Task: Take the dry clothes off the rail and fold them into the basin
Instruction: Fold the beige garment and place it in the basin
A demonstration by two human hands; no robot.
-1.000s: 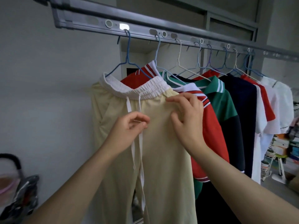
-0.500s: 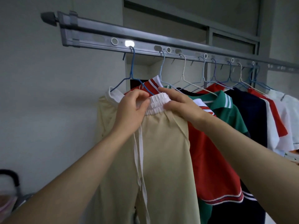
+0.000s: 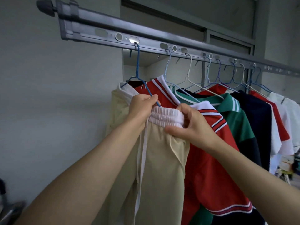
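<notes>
Cream trousers (image 3: pixel 162 168) with a white elastic waistband (image 3: pixel 165 116) and white drawstrings hang from a blue wire hanger (image 3: pixel 138 69) at the left end of the grey rail (image 3: pixel 100 32). My left hand (image 3: pixel 142 109) grips the waistband's left part at the hanger's wire. My right hand (image 3: pixel 190 127) pinches the waistband's right end, thumb below it. Behind hang a red polo shirt (image 3: pixel 209 168), a green one (image 3: pixel 233 114), a navy top (image 3: pixel 254 117) and white shirts (image 3: pixel 287 120). No basin is in view.
A pale wall (image 3: pixel 56 111) stands to the left of the clothes. Several more wire hangers hook into the rail towards the right. A dark blurred object (image 3: pixel 9 207) sits at the bottom left corner. Cluttered items (image 3: pixel 290 164) show at the far right.
Both hands rose from the trousers' front to the waistband and now hold it at the hanger. The view has moved closer to the rail.
</notes>
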